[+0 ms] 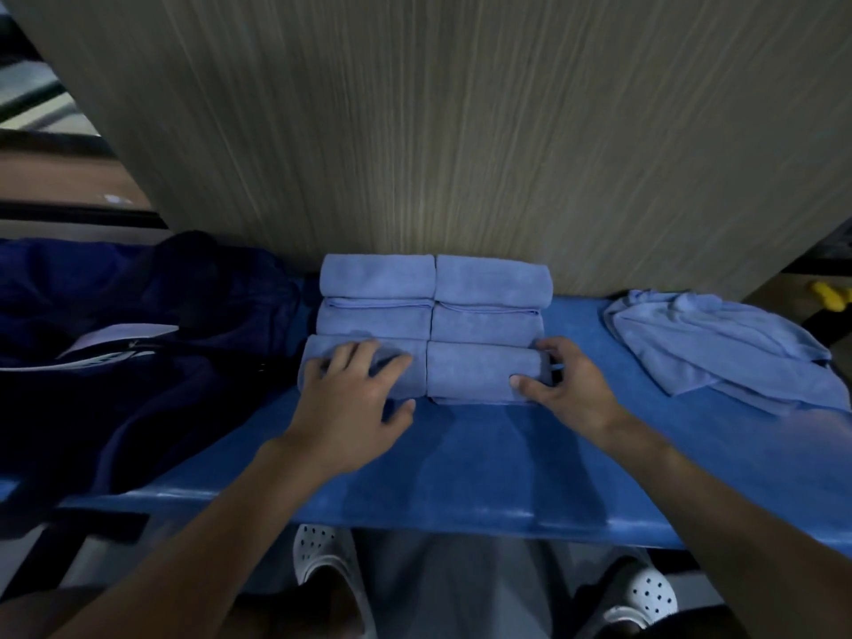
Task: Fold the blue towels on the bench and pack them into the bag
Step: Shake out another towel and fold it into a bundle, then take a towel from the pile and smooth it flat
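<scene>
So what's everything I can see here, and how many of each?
Folded towels: six, light blue, two columns of three, mid-bench against the wall.
Loose towels: one heap, number unclear, light blue, bench's right end.
Bag: one, dark navy, bench's left end.
Bench: one, blue, across the view.
Wall: one, beige wood grain, behind the bench.
Yellow thing: one, floor far right, too blurred to name.
Shoes: two, white, below the bench's near edge.
Left hand: one, flat on the near-left folded towel.
Right hand: one, gripping the near-right folded towel's right end.
</scene>
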Demonstrator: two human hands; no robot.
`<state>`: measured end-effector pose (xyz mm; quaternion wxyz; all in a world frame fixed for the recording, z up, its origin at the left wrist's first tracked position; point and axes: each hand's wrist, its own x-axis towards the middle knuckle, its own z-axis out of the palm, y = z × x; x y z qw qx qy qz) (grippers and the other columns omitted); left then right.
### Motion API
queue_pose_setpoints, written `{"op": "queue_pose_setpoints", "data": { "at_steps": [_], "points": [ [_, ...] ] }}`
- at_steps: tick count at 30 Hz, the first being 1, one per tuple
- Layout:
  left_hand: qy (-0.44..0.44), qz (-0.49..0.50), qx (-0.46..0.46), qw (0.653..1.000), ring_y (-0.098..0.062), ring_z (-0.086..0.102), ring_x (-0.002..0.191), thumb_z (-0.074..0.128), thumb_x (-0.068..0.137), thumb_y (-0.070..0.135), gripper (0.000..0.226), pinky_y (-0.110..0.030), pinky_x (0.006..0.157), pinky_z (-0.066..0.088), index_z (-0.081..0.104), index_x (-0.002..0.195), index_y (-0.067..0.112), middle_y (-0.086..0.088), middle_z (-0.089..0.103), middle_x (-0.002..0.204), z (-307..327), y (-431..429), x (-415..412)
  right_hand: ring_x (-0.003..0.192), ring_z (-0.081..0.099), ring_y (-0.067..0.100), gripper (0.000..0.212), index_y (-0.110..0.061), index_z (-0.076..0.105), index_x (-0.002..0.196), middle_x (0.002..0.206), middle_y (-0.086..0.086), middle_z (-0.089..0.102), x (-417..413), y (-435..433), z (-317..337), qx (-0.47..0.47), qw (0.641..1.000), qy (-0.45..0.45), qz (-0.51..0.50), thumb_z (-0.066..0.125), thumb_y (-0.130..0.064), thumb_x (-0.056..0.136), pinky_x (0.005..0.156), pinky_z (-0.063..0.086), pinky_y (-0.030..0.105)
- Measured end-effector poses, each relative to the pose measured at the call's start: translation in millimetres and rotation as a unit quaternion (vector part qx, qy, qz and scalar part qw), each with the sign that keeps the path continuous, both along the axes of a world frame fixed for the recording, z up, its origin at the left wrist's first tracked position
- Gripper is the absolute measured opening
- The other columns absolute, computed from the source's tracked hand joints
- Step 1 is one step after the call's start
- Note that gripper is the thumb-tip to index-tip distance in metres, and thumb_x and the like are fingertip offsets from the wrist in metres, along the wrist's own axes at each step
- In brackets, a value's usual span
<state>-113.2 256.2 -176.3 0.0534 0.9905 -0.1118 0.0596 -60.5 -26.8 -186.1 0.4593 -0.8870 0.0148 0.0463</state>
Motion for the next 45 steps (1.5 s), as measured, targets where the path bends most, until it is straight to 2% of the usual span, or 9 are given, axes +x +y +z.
{"op": "queue_pose_setpoints", "data": {
  "at_steps": [9, 14, 18, 23, 31, 36, 39, 42, 45],
  "points": [
    [-0.011, 0.005, 0.013, 1.000, -0.027, 0.055, 0.110, 0.035, 0.083, 0.060, 0.055, -0.049, 0.085, 0.042, 0.059, 0.124, 0.031, -0.002, 0.056, 0.123, 1, -5, 8, 0.097, 0.055, 0.010, 0.052, -0.021, 0.050, 0.122, 0.109, -0.007, 0.054, -3, 1, 2, 0.010, 1.000, 0.010, 0.001, 0.078, -0.031, 0.079, 0.072, 0.044, 0.014],
    [-0.042, -0.024, -0.004, 0.999, -0.020, 0.053, 0.094, 0.029, 0.083, 0.046, 0.045, -0.039, 0.080, 0.039, 0.067, 0.091, 0.024, 0.007, 0.058, 0.100, 23, -34, 24, 0.095, 0.060, 0.012, 0.043, -0.017, 0.054, 0.119, 0.107, -0.003, 0.060, -4, -20, 5, 0.014, 1.000, -0.002, -0.021, 0.071, -0.036, 0.085, 0.079, 0.048, 0.022],
    [-0.072, -0.090, -0.058, 0.992, -0.022, 0.056, 0.086, 0.034, 0.081, 0.038, 0.035, -0.039, 0.076, 0.043, 0.066, 0.080, 0.023, 0.006, 0.062, 0.086, 42, -92, 39, 0.092, 0.060, 0.020, 0.029, -0.006, 0.061, 0.110, 0.101, 0.007, 0.063, -1, -69, 14, -0.079, 0.991, -0.070, -0.082, 0.067, -0.025, 0.089, 0.086, 0.047, 0.031],
    [-0.038, -0.168, -0.079, 0.982, -0.024, 0.059, 0.087, 0.041, 0.089, 0.032, 0.028, -0.040, 0.079, 0.045, 0.066, 0.086, 0.019, 0.002, 0.065, 0.089, 49, -183, 64, 0.094, 0.060, 0.031, 0.006, -0.025, 0.058, 0.084, 0.095, 0.007, 0.063, 5, -144, 22, -0.218, 0.964, -0.078, -0.131, 0.057, -0.029, 0.088, 0.080, 0.049, 0.045],
    [0.087, -0.085, -0.145, 0.982, -0.022, 0.061, 0.098, 0.053, 0.094, 0.038, 0.022, -0.033, 0.072, 0.047, 0.063, 0.098, 0.019, 0.002, 0.067, 0.103, 28, -291, 110, 0.120, 0.049, 0.035, 0.030, -0.018, 0.061, 0.118, 0.122, 0.010, 0.061, 46, -217, 36, -0.299, 0.931, -0.057, -0.200, 0.053, -0.029, 0.091, 0.094, 0.038, 0.043],
    [0.177, 0.011, -0.235, 0.956, -0.018, 0.054, 0.063, 0.059, 0.092, 0.034, 0.032, -0.026, 0.052, 0.036, 0.047, 0.069, 0.016, -0.004, 0.060, 0.074, 3, -315, 131, 0.126, 0.044, 0.030, 0.044, -0.029, 0.045, 0.137, 0.131, 0.006, 0.058, 70, -237, 33, -0.327, 0.932, 0.002, -0.155, 0.046, -0.037, 0.093, 0.102, 0.028, 0.045],
    [0.169, 0.045, -0.264, 0.948, -0.022, 0.057, 0.062, 0.063, 0.091, 0.033, 0.039, -0.025, 0.045, 0.029, 0.042, 0.063, 0.016, -0.008, 0.055, 0.065, -9, -319, 135, 0.126, 0.043, 0.029, 0.045, -0.028, 0.045, 0.136, 0.132, 0.007, 0.055, 76, -243, 30, -0.374, 0.918, 0.018, -0.130, 0.047, -0.045, 0.095, 0.101, 0.029, 0.046],
    [0.169, 0.080, -0.292, 0.938, -0.031, 0.063, 0.069, 0.064, 0.088, 0.030, 0.034, -0.025, 0.045, 0.029, 0.052, 0.065, 0.009, -0.013, 0.059, 0.070, -16, -322, 141, 0.120, 0.045, 0.028, 0.033, -0.023, 0.058, 0.118, 0.121, 0.007, 0.059, 79, -242, 31, -0.400, 0.908, 0.020, -0.126, 0.050, -0.044, 0.094, 0.096, 0.032, 0.044],
    [0.165, 0.108, -0.337, 0.921, -0.023, 0.049, 0.052, 0.063, 0.087, 0.020, 0.038, -0.028, 0.048, 0.035, 0.044, 0.054, 0.014, -0.003, 0.044, 0.051, -20, -323, 144, 0.103, 0.052, 0.028, 0.017, -0.025, 0.053, 0.076, 0.090, 0.002, 0.058, 77, -242, 35, -0.343, 0.926, -0.039, -0.153, 0.051, -0.033, 0.091, 0.081, 0.030, 0.040]
  ]
}}
